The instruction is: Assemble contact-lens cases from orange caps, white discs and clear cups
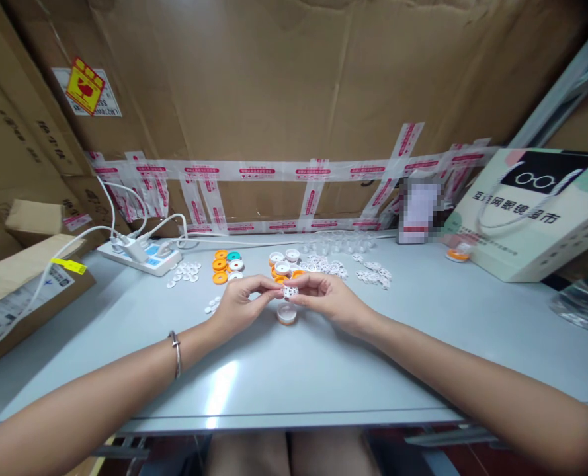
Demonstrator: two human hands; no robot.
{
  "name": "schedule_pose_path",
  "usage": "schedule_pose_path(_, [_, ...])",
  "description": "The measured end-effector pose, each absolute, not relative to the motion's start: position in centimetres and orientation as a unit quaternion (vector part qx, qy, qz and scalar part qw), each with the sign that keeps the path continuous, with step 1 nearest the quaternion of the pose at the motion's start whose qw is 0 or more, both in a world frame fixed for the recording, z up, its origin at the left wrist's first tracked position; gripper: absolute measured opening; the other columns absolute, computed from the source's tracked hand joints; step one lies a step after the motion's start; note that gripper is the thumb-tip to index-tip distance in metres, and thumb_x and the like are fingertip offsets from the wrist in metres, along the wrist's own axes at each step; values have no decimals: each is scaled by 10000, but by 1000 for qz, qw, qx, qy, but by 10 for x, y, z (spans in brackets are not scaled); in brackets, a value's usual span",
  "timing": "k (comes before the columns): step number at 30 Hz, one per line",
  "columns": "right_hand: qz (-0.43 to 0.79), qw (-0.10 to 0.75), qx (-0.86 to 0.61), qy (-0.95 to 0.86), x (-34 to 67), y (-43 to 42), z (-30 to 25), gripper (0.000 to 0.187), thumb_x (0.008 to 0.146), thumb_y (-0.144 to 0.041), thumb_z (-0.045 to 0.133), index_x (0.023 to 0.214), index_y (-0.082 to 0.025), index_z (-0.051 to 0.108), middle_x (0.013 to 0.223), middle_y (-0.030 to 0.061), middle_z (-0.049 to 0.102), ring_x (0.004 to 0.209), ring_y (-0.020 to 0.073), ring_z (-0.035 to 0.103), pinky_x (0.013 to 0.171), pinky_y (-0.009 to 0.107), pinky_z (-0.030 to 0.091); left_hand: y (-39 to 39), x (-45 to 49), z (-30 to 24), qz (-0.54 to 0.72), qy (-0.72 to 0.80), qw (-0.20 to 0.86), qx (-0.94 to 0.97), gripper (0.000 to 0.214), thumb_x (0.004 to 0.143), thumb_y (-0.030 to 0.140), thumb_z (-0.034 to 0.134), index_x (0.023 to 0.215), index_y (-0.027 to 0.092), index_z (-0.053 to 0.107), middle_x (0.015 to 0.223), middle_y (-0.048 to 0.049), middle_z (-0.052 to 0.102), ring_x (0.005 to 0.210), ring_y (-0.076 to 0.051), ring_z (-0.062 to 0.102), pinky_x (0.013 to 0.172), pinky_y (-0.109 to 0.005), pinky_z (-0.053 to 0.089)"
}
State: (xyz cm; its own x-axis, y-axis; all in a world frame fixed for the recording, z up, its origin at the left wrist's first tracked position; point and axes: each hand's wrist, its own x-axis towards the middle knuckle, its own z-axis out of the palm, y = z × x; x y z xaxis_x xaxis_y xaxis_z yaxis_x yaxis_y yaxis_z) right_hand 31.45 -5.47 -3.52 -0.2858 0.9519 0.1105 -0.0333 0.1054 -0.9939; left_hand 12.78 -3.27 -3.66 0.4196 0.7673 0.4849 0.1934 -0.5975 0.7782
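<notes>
My left hand (247, 301) and my right hand (326, 297) meet over the middle of the table. Between their fingertips they pinch a small white piece with dark printed marks (290, 291). Both hands are closed on it. Just below it on the table stands a round clear-and-white case with an orange base (286, 314). Behind my fingers lie white and orange round rings (282, 268), partly hidden by the hands. A pile of similar printed white pieces (328, 266) spreads behind my right hand. Small white discs (213, 305) lie beside my left hand.
Orange, white and teal rings (219, 264) sit left of centre, near more white discs (184, 272). Clear cups (340, 242) line the back. A power strip (139, 255) with cables, an open carton (26, 291), a phone (419, 211) and a paper bag (532, 215) surround the table (397, 390).
</notes>
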Motion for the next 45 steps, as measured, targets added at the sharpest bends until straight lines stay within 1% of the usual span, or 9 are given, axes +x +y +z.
schedule_pose_path(8, [541,436,-428,-578,311,-58,-33,248,593,-234,732,825,-181,661,851,28,688,786,153,638,792,351,496,-35,130,-34,425,310,344,778,222,742,221,646,949,144,632,752,-26,679,676,-118,626,652,-215,511])
schedule_pose_path(15, [534,450,-404,-590,309,-60,-30,334,601,-193,719,902,-203,573,837,3,642,735,120,610,745,293,490,-33,135,-33,413,354,413,730,194,744,292,642,855,132,643,737,-30,668,655,-116,604,620,-210,488])
schedule_pose_path(19, [544,460,-403,-574,307,-60,-30,342,617,-249,731,902,-203,547,797,-8,623,744,119,606,754,290,480,-34,135,-32,411,365,394,737,167,746,297,634,768,132,634,733,-29,664,664,-121,598,634,-217,486])
schedule_pose_path(26, [506,494,-388,-591,304,-62,-30,272,625,-228,732,780,-202,510,781,-27,589,734,101,583,721,261,460,-38,135,-29,403,351,355,767,158,773,300,610,760,142,619,730,-16,648,681,-123,584,648,-221,472])
schedule_pose_path(31, [519,498,-407,-563,306,-58,-31,230,629,-221,722,778,-191,549,805,-11,626,760,112,610,755,279,475,-33,132,-30,395,347,357,772,182,802,330,567,804,152,605,787,-28,652,732,-141,592,688,-253,466])
schedule_pose_path(33, [521,507,-412,-549,308,-56,-31,206,635,-241,718,773,-185,575,835,9,657,800,132,629,797,305,479,-31,129,-29,364,344,338,797,226,782,355,592,897,160,594,882,-45,650,814,-164,588,726,-276,456])
schedule_pose_path(35, [515,509,-413,-553,312,-53,-31,186,654,-257,703,796,-185,609,877,28,681,847,155,641,841,338,476,-31,126,-29,313,335,303,835,380,708,387,670,1001,175,556,988,-59,624,895,-191,566,763,-301,443])
schedule_pose_path(38, [471,492,-419,-600,316,-51,-32,164,690,-244,666,849,-202,661,938,43,688,906,177,637,884,375,463,-32,124,-32,241,325,254,879,522,606,425,743,1010,182,520,1011,-66,587,914,-215,541,786,-330,431])
schedule_pose_path(45, [358,452,-419,-701,317,-50,-38,210,746,-198,591,931,-214,688,991,56,660,935,171,614,897,364,454,-31,131,-41,238,350,253,870,272,717,331,655,890,161,532,855,-32,601,762,-170,553,682,-278,432])
